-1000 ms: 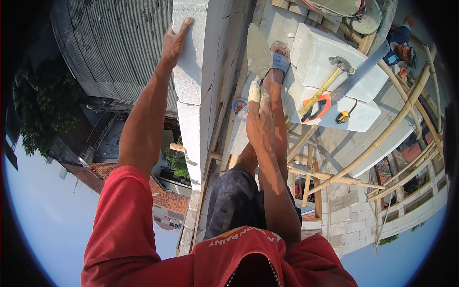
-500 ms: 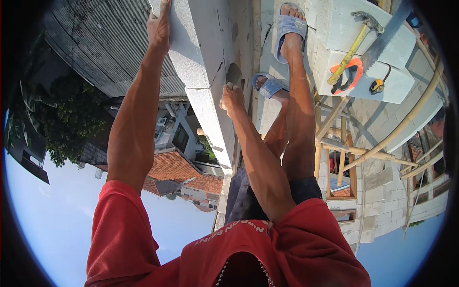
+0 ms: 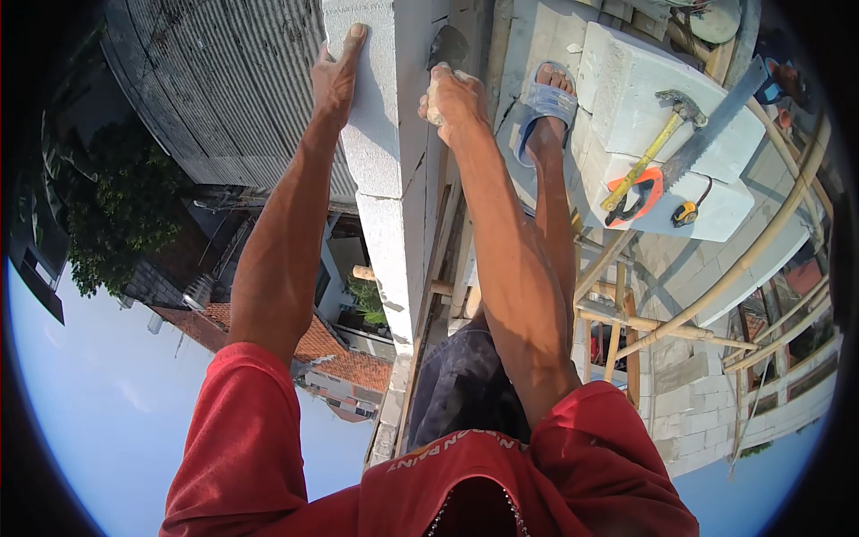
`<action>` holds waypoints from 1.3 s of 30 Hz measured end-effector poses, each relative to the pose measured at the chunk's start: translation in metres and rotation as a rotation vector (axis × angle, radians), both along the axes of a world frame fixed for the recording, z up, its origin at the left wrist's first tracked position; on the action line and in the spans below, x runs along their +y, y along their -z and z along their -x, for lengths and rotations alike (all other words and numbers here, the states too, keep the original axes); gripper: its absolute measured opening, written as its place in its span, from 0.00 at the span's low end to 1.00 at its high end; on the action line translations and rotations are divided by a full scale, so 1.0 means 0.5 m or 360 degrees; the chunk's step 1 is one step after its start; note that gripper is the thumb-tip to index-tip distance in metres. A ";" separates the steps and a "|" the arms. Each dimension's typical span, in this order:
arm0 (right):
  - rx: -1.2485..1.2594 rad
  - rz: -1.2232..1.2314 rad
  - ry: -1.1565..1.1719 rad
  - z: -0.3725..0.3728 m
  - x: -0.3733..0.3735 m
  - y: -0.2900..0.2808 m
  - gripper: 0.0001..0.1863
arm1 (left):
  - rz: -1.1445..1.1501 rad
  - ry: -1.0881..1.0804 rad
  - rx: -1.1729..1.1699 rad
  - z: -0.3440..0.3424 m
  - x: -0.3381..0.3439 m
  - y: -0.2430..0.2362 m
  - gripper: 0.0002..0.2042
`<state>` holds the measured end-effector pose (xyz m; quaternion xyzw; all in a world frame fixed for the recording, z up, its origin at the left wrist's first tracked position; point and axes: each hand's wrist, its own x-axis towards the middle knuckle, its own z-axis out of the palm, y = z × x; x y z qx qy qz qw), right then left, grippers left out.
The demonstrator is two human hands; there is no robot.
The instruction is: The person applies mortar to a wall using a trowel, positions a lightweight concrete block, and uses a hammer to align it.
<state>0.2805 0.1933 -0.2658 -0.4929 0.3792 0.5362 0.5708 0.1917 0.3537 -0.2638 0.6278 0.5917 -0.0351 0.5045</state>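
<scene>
Trowel (image 3: 446, 46) has moved from foot (image 3: 556, 80) toward wall (image 3: 374, 148)

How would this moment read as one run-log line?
left hand: on wall block | right hand: gripping trowel | hammer, saw, tape measure: on white blocks

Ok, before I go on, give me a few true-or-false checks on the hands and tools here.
1. The left hand touches the white block. True.
2. The claw hammer lies across the handle of the handsaw. True.
3. The right hand holds the claw hammer. False: it holds a trowel.
4. The tape measure lies left of the handsaw's handle. False: it lies to the right.
</scene>
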 end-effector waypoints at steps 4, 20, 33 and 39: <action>-0.0019 -0.0088 0.0027 -0.053 0.037 0.012 0.09 | 0.0011 0.0015 0.0044 0.023 0.020 0.021 0.66; -0.0324 -0.0529 -0.0023 -0.255 -0.020 0.015 0.15 | 0.0035 0.0069 0.0008 -0.014 -0.013 -0.025 0.65; -0.0703 -0.0205 -0.1708 -0.091 -0.382 -0.401 0.24 | 0.0123 0.0196 -0.0096 0.176 -0.064 -0.011 0.50; -0.2354 -0.0700 -0.2784 0.040 -0.249 -0.410 0.27 | 0.0245 0.0056 0.0649 0.575 -0.213 -0.009 0.43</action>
